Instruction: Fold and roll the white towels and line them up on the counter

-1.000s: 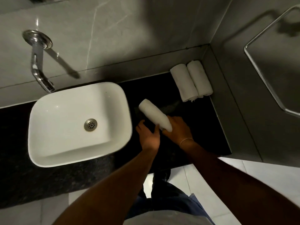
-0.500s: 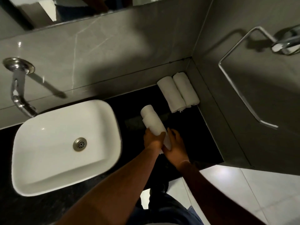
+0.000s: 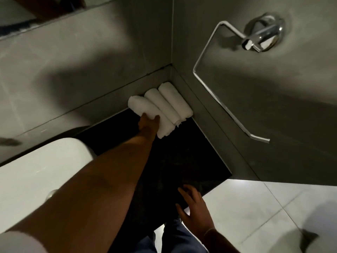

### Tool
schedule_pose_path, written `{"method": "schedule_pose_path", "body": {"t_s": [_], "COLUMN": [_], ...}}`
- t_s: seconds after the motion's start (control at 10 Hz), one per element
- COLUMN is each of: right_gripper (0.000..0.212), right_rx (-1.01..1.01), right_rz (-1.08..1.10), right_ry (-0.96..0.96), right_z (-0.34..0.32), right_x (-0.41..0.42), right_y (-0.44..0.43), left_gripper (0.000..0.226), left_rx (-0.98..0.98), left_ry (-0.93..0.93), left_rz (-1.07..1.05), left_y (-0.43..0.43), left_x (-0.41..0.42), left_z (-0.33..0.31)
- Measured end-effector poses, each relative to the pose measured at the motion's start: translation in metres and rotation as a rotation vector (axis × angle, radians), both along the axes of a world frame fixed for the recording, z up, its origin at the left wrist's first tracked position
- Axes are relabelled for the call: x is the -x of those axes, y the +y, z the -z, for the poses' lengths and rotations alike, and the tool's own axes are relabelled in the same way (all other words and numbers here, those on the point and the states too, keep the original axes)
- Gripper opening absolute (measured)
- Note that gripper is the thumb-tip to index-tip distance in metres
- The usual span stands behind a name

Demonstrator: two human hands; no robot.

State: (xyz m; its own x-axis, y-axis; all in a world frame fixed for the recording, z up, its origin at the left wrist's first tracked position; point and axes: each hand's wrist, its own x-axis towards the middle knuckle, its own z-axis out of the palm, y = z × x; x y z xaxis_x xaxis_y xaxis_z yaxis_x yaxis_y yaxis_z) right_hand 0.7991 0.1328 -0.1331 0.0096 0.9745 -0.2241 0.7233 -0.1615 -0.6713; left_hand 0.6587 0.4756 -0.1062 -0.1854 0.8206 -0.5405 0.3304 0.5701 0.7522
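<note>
Three rolled white towels lie side by side in the far right corner of the black counter (image 3: 178, 154). The leftmost roll (image 3: 140, 106) lies pressed against the middle roll (image 3: 162, 105), which touches the right roll (image 3: 175, 99) by the side wall. My left hand (image 3: 148, 125) reaches far forward and grips the near half of the leftmost roll, fingers curled around it. My right hand (image 3: 193, 210) hovers over the counter's front edge, fingers spread, holding nothing.
A white basin (image 3: 45, 172) sits on the counter at the left, partly hidden by my forearm. A chrome towel ring (image 3: 215, 99) with its round mount (image 3: 262, 33) juts from the right wall. Grey tiled walls close the corner; pale floor tiles (image 3: 264, 216) lie at lower right.
The roll held in both hands over the mid counter now lies beside the two rolls in the corner. My right hand let go and drew back to the front edge. The view shifted right.
</note>
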Motion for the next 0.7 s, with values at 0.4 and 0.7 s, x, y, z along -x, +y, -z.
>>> {"method": "schedule_pose_path", "body": {"t_s": [0.4, 0.7], "right_gripper": [0.047, 0.047], "right_rx": [-0.003, -0.085], "right_rz": [-0.002, 0.044], "right_ry": [-0.011, 0.066], "right_z": [-0.011, -0.024], "right_x": [0.004, 0.019], "right_y": [0.047, 0.077], "left_gripper": [0.077, 0.061], "left_rx": [-0.02, -0.088], "left_ry": [-0.16, -0.059], "left_rz": [0.029, 0.199], "left_y": [-0.022, -0.088], "left_x": [0.03, 0.054], "left_z": [-0.001, -0.009]}}
